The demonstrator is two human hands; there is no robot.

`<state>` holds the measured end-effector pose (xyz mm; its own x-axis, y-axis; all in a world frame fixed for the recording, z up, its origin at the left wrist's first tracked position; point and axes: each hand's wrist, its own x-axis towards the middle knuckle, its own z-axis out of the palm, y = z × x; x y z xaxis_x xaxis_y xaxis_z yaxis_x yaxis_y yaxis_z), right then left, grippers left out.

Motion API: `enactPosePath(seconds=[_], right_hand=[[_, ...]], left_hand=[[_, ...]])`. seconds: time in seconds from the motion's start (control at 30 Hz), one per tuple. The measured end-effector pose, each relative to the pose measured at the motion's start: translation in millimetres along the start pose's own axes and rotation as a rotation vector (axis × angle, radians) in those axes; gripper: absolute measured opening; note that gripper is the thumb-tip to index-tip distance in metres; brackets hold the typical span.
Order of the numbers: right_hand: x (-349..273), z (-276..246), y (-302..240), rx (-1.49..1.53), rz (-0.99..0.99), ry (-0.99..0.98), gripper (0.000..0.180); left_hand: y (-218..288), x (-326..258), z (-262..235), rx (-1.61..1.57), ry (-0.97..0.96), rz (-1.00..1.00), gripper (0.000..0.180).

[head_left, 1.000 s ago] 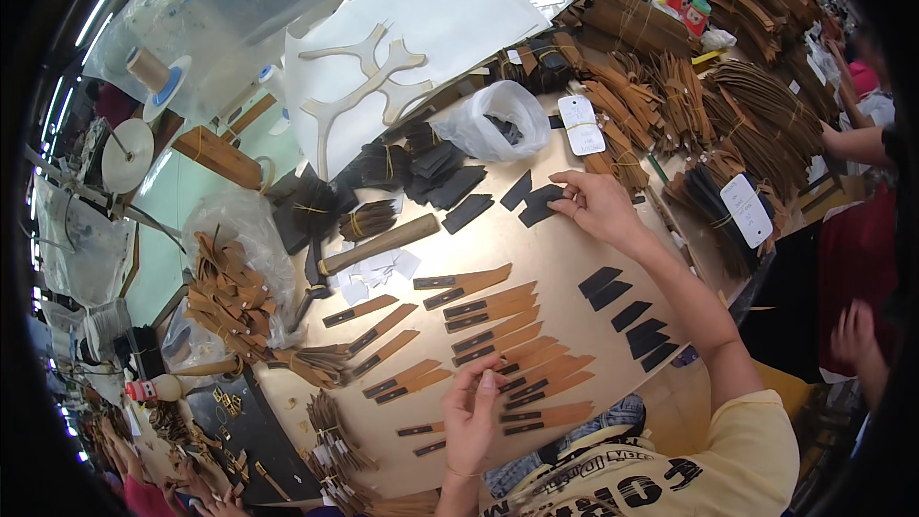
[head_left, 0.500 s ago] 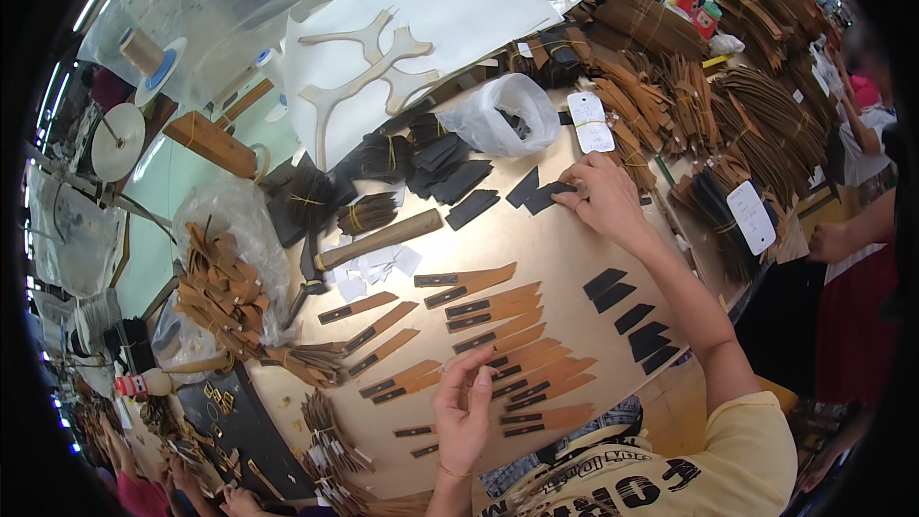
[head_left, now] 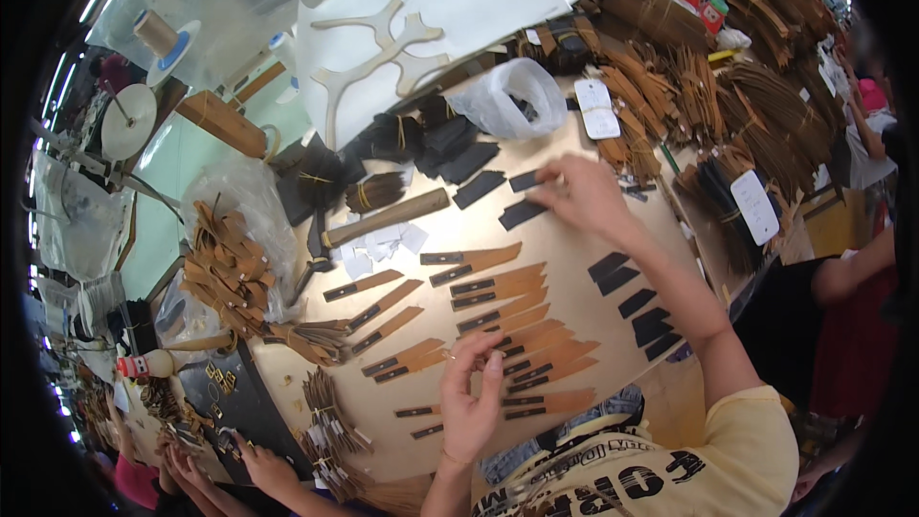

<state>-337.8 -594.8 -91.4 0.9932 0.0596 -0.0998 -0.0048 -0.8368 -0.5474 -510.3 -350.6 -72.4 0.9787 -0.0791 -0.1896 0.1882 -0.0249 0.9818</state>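
Observation:
My right hand (head_left: 581,196) reaches over the far middle of the table, its fingertips closed on the end of a short black strip (head_left: 524,182). Just nearer, by my thumb, lies a second black strip (head_left: 521,215). My left hand (head_left: 470,394) hovers at the near edge with thumb and fingers curled together; what they hold, if anything, is too small to tell. Beneath and around it lie rows of tan leather straps (head_left: 546,340), each with a black piece at one end. Several loose black strips (head_left: 637,303) lie under my right forearm.
A wooden-handled hammer (head_left: 388,217) lies over white paper scraps (head_left: 383,247). Behind are bundled black pieces (head_left: 394,137) and a plastic bag (head_left: 517,101). Brown strap bundles (head_left: 756,110) fill the right. Another person's hand (head_left: 268,469) works at the black mat (head_left: 215,393).
My right hand has moved slightly left and nearer, and the two black strips now lie farther apart. My left hand stays nearly in place. Another person's hand has appeared at the lower left.

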Motion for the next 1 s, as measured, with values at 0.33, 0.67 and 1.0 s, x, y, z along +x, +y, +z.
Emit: enactPosePath(seconds=[0.33,0.67,1.0], right_hand=[[25,-8,22,0.036,-0.220,0.088,0.022],[-66,-39,56,0.248,-0.176,-0.233,0.015],[-83,-27,77,0.143,-0.312,-0.100,0.014]], left_hand=[[-6,-9,1,0.061,0.006,-0.010,0.022],[0,-7,8,0.140,0.003,0.020,0.022],[5,-20,19,0.270,-0.056,0.046,0.023]])
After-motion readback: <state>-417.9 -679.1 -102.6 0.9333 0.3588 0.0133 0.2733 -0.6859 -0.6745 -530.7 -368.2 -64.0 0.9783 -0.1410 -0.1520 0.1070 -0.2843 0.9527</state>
